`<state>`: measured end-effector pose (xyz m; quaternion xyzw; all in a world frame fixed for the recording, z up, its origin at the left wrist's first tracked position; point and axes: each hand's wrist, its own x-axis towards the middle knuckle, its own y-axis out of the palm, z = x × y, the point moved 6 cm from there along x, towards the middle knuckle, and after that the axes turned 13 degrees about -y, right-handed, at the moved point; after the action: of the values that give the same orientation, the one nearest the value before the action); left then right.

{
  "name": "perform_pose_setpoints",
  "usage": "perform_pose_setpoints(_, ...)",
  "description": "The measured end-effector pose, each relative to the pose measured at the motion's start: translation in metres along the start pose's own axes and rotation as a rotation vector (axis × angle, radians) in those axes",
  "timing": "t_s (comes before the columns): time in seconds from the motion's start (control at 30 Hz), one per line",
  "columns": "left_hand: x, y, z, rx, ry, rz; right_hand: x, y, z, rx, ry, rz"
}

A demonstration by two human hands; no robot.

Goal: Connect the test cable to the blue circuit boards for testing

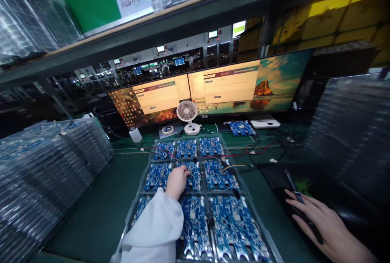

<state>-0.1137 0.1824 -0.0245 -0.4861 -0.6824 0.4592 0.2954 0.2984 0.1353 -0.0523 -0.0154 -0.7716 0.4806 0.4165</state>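
My left hand, coming out of a pale sleeve, is over the middle of a clear plastic tray of blue circuit boards. Its fingers are pinched together at the centre circuit board; what they grip is hidden. A small red light glows on the circuit board just to the right, where a yellow cable ends. To the right of the tray, my right hand is closed around a slim, dark pen-shaped tool, low over a black mat.
Tall stacks of clear trays stand at left and right. Behind the boards are a small white fan, two monitors, a tape roll, a white bottle and a loose board. A shelf crosses above.
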Motion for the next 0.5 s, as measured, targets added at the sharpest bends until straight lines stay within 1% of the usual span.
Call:
perform_pose_setpoints(0.27, 0.0014, 0.0024, -0.0017, 0.014, 0.005, 0.023, -0.0038, 0.0056, -0.0027, 0.013, 0.018, 0.033)
perform_pose_setpoints(0.5, 0.0046, 0.0056, 0.0000, 0.036, -0.004, 0.027, -0.0062, 0.0074, -0.0023, 0.011, 0.013, 0.033)
